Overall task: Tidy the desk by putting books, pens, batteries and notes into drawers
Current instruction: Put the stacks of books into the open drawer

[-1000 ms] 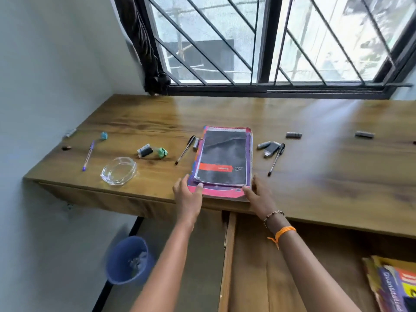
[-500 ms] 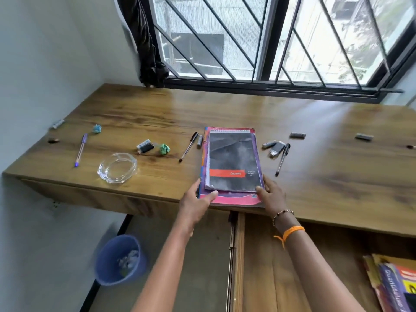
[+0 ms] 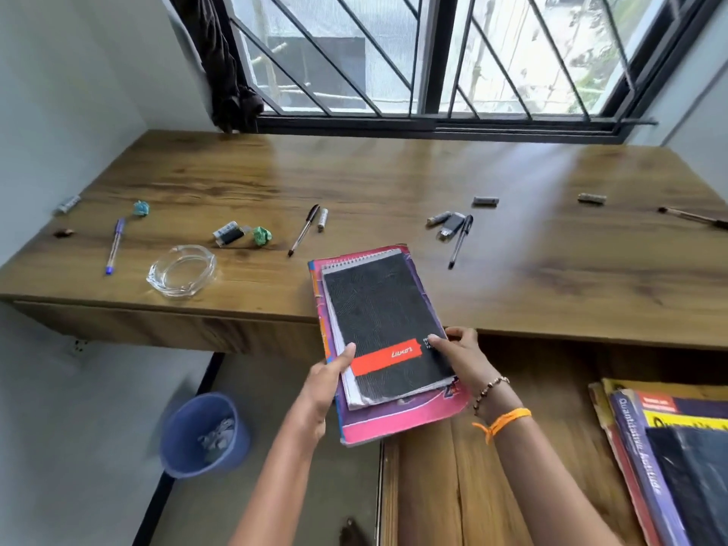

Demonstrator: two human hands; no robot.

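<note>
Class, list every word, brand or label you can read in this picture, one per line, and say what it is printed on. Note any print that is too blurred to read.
"Luxor": white script on the red band of the black notebook.
"Quantitative Aptitude": spine of the purple book in the drawer; the second word is blurred, so likely only.
Small white print beside the red band: too small.
Labels on the batteries: unreadable.

Black notebook [image 3: 380, 321] with red band, pink book [image 3: 409, 421], blue bin [image 3: 189, 435]

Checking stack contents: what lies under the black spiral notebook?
Under the black spiral notebook show white page edges, a purple book and a pink book. Anything between them is covered.
</note>
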